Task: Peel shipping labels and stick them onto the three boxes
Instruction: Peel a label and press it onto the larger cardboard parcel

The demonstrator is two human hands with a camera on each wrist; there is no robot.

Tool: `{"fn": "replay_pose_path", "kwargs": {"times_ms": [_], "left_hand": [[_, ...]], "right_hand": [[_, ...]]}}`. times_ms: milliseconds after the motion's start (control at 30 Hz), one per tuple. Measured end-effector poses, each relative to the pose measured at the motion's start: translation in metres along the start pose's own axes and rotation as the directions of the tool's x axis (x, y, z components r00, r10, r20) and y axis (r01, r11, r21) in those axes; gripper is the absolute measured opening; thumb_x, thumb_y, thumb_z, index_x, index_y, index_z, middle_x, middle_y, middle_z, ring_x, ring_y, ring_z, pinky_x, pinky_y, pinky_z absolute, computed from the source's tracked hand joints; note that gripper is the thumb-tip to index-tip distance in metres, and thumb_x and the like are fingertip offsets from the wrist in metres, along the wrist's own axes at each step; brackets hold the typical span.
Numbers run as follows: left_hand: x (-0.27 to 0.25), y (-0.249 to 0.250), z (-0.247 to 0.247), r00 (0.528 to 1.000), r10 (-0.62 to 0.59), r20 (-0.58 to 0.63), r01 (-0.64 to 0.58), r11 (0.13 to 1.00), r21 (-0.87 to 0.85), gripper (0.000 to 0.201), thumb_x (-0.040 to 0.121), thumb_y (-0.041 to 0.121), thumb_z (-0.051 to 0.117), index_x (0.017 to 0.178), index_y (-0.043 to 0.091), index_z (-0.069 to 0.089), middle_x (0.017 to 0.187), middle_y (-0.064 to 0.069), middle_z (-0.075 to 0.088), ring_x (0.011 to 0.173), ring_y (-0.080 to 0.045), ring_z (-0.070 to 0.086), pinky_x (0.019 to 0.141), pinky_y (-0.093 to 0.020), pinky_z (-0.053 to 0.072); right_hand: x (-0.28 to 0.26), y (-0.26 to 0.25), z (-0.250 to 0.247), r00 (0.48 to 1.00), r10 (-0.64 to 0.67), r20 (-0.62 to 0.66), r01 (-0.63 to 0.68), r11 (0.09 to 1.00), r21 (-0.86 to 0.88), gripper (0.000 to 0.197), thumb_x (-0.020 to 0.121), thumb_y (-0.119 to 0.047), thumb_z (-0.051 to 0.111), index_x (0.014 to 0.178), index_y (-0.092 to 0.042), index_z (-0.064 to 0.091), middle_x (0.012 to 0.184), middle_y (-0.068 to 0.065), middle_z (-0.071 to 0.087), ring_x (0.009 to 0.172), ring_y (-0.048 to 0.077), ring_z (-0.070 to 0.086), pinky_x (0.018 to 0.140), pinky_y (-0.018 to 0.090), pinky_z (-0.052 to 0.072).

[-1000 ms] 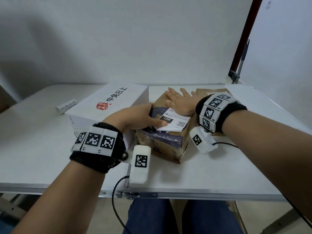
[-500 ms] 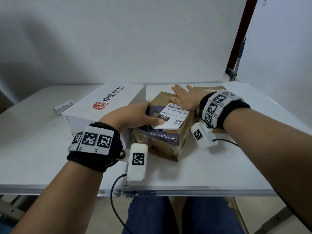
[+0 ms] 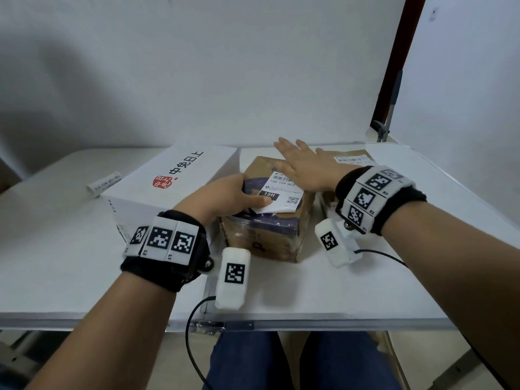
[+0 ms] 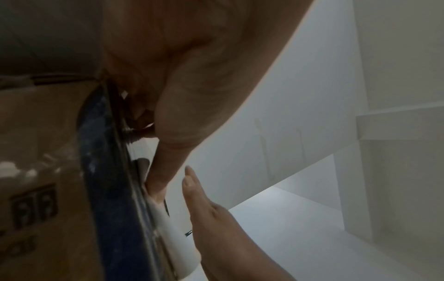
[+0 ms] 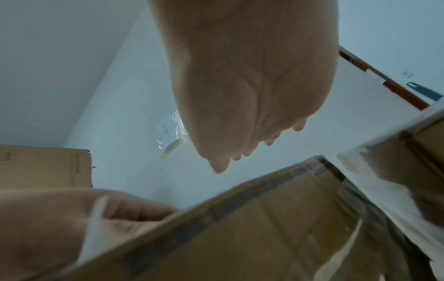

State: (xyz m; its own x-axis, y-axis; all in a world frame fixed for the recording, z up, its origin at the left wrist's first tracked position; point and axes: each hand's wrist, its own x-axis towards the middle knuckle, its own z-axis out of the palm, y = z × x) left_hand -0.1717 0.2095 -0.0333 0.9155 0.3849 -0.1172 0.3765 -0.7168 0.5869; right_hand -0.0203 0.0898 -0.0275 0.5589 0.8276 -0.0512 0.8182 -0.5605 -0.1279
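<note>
A taped brown box [image 3: 264, 232] stands in the middle of the table, with a white shipping label [image 3: 285, 192] lying on its top. My left hand [image 3: 242, 197] pinches the label's near corner, thumb on top; that end curls up off the box. My right hand [image 3: 305, 167] lies flat with straight fingers over the label's far end, fingertips past the box's back edge. In the left wrist view my thumb [image 4: 168, 163] sits on the label [image 4: 173, 239]. A white box [image 3: 174, 178] with red and black print stands on the left. Another brown box [image 3: 351, 157] with a label is behind my right wrist.
A curled strip of label paper [image 3: 104, 182] lies on the white table [image 3: 365, 291] left of the white box. A dark red pole [image 3: 394, 66] rises at the back right corner. The table's front edge is close to my lap.
My right hand has slid away from me along the label, uncovering its printed face. My left hand has kept its hold on the near corner.
</note>
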Motion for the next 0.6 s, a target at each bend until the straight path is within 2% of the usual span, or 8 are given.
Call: {"fn": "replay_pose_path", "kwargs": {"times_ms": [100,133,200,267,333,367,467,600], "left_hand": [[0.002,0.005,0.004,0.999,0.000,-0.048,-0.001,1.000,-0.012,0.041,0.081,0.047,0.068,0.113,0.024,0.055,0.108,0.008,0.065,0.093,-0.010,0.061,0.072,-0.021,0.045],[0.000,0.004,0.005,0.998,0.018,-0.056,-0.020,0.999,-0.037,0.049,0.082,0.047,0.068,0.123,0.027,0.050,0.121,0.009,0.059,0.102,-0.007,0.058,0.079,-0.021,0.044],[-0.005,-0.001,0.002,0.997,0.069,-0.028,-0.070,0.996,-0.058,0.079,0.079,0.050,0.069,0.146,0.035,0.029,0.152,0.010,0.029,0.133,-0.008,0.038,0.107,-0.027,0.033],[-0.011,-0.007,-0.005,0.987,0.126,0.101,-0.117,0.989,-0.095,0.088,0.076,0.049,0.072,0.147,0.046,0.020,0.156,0.024,0.006,0.139,0.000,0.020,0.111,-0.021,0.022],[-0.014,-0.012,-0.008,0.962,0.147,0.230,-0.144,0.989,-0.031,0.089,0.077,0.040,0.075,0.146,0.046,0.020,0.146,0.036,0.008,0.130,0.008,0.022,0.099,-0.011,0.022],[-0.014,-0.014,-0.008,0.961,0.143,0.236,-0.151,0.988,0.016,0.091,0.076,0.038,0.076,0.148,0.043,0.020,0.145,0.038,0.009,0.129,0.009,0.023,0.098,-0.010,0.022],[-0.013,-0.018,-0.006,0.977,0.136,0.164,-0.147,0.988,0.056,0.096,0.073,0.039,0.079,0.150,0.038,0.021,0.154,0.032,0.006,0.138,0.005,0.020,0.109,-0.016,0.018],[-0.011,-0.020,-0.006,0.976,0.138,0.167,-0.156,0.983,0.101,0.096,0.074,0.041,0.077,0.151,0.035,0.019,0.156,0.026,0.006,0.141,0.003,0.015,0.110,-0.016,0.015]], "right_hand": [[0.003,-0.004,0.007,0.999,-0.004,0.041,0.003,0.999,0.032,0.056,0.104,-0.041,0.017,0.154,-0.025,0.000,0.162,-0.007,-0.008,0.150,0.021,-0.006,0.118,0.053,0.000],[0.004,-0.003,0.010,0.999,0.009,0.050,-0.011,0.999,0.037,0.056,0.104,-0.041,0.017,0.154,-0.024,0.001,0.163,-0.007,-0.006,0.150,0.022,-0.004,0.118,0.052,0.002],[0.004,-0.001,0.015,0.998,0.032,0.052,-0.034,0.999,0.040,0.055,0.104,-0.041,0.016,0.154,-0.025,0.003,0.163,-0.006,-0.003,0.150,0.022,-0.003,0.118,0.052,0.002],[0.005,0.000,0.017,0.998,0.041,0.046,-0.043,0.998,0.037,0.054,0.103,-0.041,0.016,0.154,-0.027,0.004,0.163,-0.007,-0.004,0.150,0.022,-0.004,0.118,0.053,0.002],[0.006,-0.001,0.017,0.997,0.048,0.053,-0.049,0.999,0.021,0.054,0.103,-0.042,0.015,0.154,-0.027,0.004,0.163,-0.008,-0.005,0.150,0.023,-0.006,0.118,0.055,0.001],[0.006,-0.001,0.017,0.997,0.054,0.057,-0.054,0.999,0.007,0.054,0.103,-0.042,0.015,0.154,-0.027,0.003,0.163,-0.008,-0.006,0.150,0.024,-0.006,0.118,0.055,0.001],[0.004,-0.005,0.018,0.996,0.076,0.052,-0.075,0.997,-0.031,0.056,0.103,-0.043,0.014,0.154,-0.026,0.000,0.162,-0.007,-0.007,0.150,0.024,-0.008,0.118,0.055,0.001],[-0.008,-0.016,0.025,0.994,0.077,0.075,-0.074,0.996,-0.042,0.057,0.103,-0.043,0.014,0.154,-0.027,-0.006,0.162,-0.009,-0.013,0.149,0.023,-0.012,0.116,0.054,-0.005]]}}
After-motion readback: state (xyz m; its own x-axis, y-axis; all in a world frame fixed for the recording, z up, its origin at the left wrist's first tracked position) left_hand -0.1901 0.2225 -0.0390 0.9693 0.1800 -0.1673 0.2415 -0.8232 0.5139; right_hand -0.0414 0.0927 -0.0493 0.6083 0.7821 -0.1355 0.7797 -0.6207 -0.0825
